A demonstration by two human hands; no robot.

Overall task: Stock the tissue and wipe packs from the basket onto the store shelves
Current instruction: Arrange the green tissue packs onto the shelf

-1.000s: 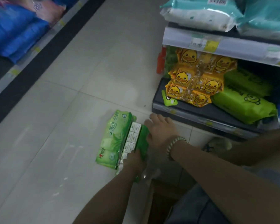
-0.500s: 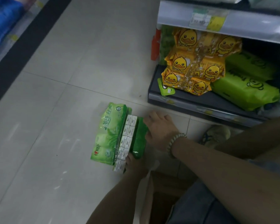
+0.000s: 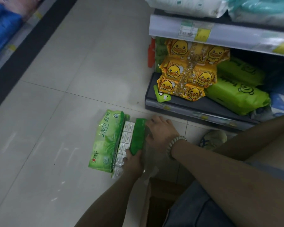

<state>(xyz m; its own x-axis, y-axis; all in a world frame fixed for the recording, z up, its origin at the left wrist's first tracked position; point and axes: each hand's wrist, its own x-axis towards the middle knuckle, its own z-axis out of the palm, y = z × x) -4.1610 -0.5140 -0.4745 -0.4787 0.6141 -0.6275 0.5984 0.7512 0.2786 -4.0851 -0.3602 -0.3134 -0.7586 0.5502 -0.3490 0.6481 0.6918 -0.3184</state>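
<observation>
Crouching by the shelves, a person had three bundles lying side by side on the floor tiles. Furthest left was the big light-green tissue pack (image 3: pixel 106 141). Touching its right side lay a row of small white packs (image 3: pixel 126 136). Right of those, also touching, lay a dark green pack (image 3: pixel 138 136). All three had their long sides running the same way, away from the person. The bottom shelf (image 3: pixel 187 110) stood past the big tissue pack's far end and off to its right.

The left hand (image 3: pixel 133 163) was at the near end of the dark green pack, fingers curled round that end and gripping it. The right hand (image 3: pixel 161 136), with a bead bracelet (image 3: pixel 174 145) at its wrist, was right of that pack. Its fingers looked fairly straight, laid flat against the pack's long side and not wrapped round it.

So the pack lay between the two hands. I think it had to be lifted next and carried to the right, onto the shelf. The right hand was nearer the shelf. Yellow duck packs (image 3: pixel 187 76) sat there, with bare shelf in front of them.
</observation>
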